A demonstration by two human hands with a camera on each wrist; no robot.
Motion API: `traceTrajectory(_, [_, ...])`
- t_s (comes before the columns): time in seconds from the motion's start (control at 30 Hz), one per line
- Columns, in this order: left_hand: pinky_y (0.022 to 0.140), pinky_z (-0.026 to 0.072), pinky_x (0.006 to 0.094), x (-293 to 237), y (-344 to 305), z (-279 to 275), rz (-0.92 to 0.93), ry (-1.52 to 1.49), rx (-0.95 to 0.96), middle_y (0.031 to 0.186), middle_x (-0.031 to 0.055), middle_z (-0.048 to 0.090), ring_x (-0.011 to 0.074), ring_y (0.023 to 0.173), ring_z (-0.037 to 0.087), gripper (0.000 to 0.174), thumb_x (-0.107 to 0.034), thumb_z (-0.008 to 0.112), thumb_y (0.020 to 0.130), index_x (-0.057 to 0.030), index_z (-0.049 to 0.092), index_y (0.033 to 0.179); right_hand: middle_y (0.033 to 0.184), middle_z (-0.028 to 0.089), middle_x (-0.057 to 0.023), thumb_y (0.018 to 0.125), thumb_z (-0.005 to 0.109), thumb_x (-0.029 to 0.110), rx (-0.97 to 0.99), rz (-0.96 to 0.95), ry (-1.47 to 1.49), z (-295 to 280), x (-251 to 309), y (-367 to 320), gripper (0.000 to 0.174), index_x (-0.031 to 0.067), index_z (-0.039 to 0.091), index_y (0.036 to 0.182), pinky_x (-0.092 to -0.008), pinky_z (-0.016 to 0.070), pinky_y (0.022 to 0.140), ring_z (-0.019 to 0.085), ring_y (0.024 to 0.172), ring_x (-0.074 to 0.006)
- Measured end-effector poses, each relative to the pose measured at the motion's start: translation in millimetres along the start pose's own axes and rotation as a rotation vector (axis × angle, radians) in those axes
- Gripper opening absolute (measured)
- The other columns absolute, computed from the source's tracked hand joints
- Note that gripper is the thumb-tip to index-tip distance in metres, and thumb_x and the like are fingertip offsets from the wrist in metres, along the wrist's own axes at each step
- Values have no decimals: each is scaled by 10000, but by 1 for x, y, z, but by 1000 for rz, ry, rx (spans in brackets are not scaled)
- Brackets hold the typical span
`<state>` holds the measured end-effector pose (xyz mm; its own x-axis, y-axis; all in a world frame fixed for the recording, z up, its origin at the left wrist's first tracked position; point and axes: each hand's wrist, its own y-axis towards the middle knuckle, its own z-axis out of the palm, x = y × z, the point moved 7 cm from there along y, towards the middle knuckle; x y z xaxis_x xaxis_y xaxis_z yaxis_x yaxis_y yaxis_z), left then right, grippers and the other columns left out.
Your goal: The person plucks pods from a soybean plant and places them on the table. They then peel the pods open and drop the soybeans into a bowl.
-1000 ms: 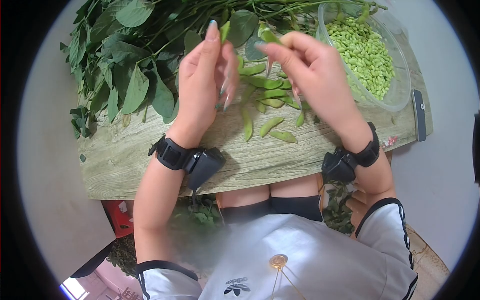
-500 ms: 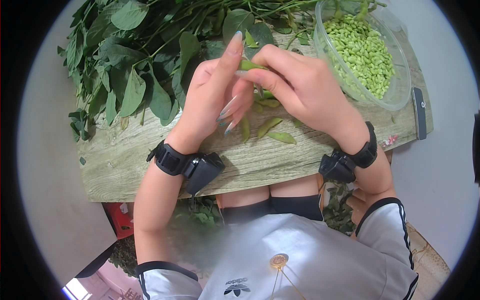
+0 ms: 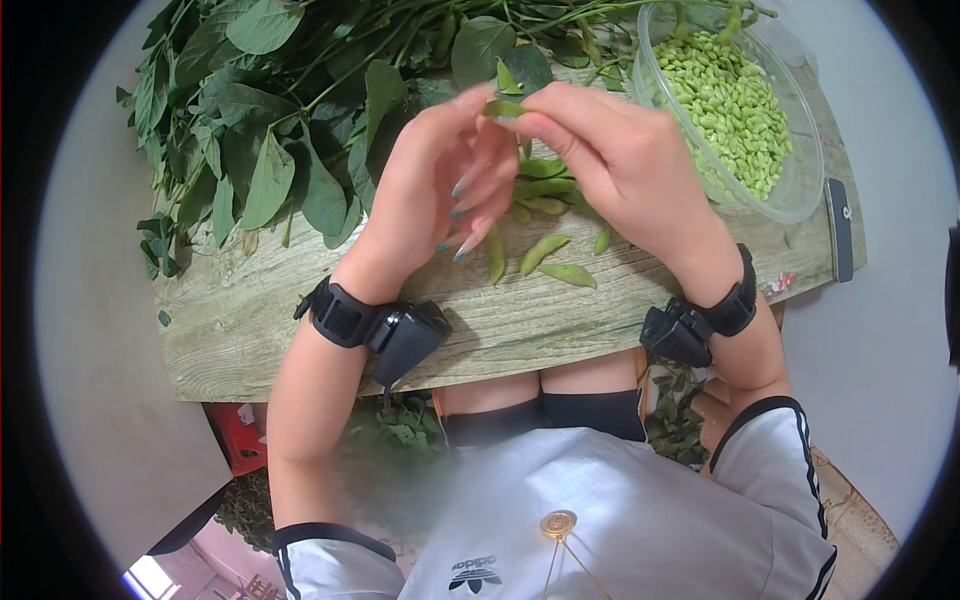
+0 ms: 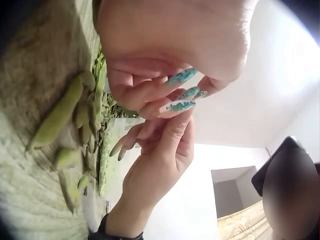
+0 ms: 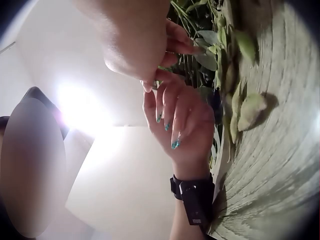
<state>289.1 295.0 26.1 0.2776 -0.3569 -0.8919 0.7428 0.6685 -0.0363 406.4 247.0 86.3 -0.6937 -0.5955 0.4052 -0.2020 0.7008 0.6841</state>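
A heap of leafy stalks (image 3: 270,120) covers the far left of the wooden worktop (image 3: 250,330) and spreads along its far edge. Just right of the heap, the left hand (image 3: 430,190) is raised above the worktop. Its forefinger and thumb reach right and pinch the left end of 1 green pod (image 3: 503,108), while its other fingers curl loosely downward with their long painted nails pointing near. The pod sits in the air between the 2 hands, above the far middle of the worktop. Below it, loose pods (image 3: 545,250) lie scattered on the wood, partly hidden by the hands. The right hand (image 3: 620,165) pinches the pod's right end between thumb and fingertips, its remaining fingers folded in. At far right stands a clear bowl (image 3: 800,200) holding shelled beans (image 3: 730,100), and a dark flat object (image 3: 838,230) lies just beside it at the worktop's right edge.
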Motion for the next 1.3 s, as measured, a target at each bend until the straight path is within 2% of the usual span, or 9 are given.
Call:
traceTrajectory(0.03, [338,290,246,1,-1,0,1,-1,-1,551,0,396,111,399,384,464,-451,392,1003,-92,447,714,766,625,-67,917,625,214,2,0,0,-3,1,0,109,107,616,900,-377,466,534,622,651,-290])
traceTrajectory(0.1, [356,309,244,-2,-4,5,37,-2,50,635,7,415,116,453,415,408,-446,321,977,-97,439,802,901,689,-111,878,666,69,131,42,-60,-1,-1,0,136,20,665,1005,-335,512,639,659,758,-296])
traceTrajectory(0.23, [372,325,238,-3,-3,8,-9,49,41,655,10,425,116,462,416,385,-433,299,962,-88,451,885,885,684,-113,856,676,46,129,11,-81,-1,1,0,141,21,667,994,-336,506,610,658,740,-293])
traceTrajectory(0.4, [389,333,246,1,-2,6,-21,53,73,650,7,416,120,483,428,391,-434,331,953,-75,486,956,842,668,-100,838,694,65,123,-52,-142,0,3,-1,148,43,671,983,-344,492,572,647,704,-278])
traceTrajectory(0.63, [397,321,254,2,0,8,-32,78,68,651,-4,403,119,497,437,329,-392,361,930,-89,485,963,828,658,-96,833,702,101,147,-77,-176,2,2,-2,135,52,664,953,-342,485,563,641,694,-274])
traceTrajectory(0.7, [337,291,259,1,1,6,-28,68,-110,554,27,359,149,383,352,311,-297,314,908,-39,484,874,810,646,-89,833,698,103,159,-76,-186,3,1,-3,134,56,658,952,-345,478,554,634,682,-270])
traceTrajectory(0.83, [334,273,259,2,1,4,-29,65,-64,566,22,361,141,375,332,296,-296,324,904,-49,482,857,798,637,-81,832,691,101,155,-91,-172,4,0,-3,139,61,654,960,-347,469,544,623,669,-271])
traceTrajectory(1.1, [322,253,256,3,1,4,-26,92,-119,583,8,352,135,358,329,274,-311,331,903,-81,428,790,802,639,-86,812,689,69,158,-93,-175,4,1,-3,143,60,640,945,-351,488,566,637,698,-279])
traceTrajectory(1.3, [329,250,248,5,1,2,-24,111,-71,564,-10,322,130,352,327,288,-313,320,906,-69,452,827,797,640,-84,798,686,50,174,-77,-177,5,0,-4,153,65,638,942,-356,490,566,637,693,-280])
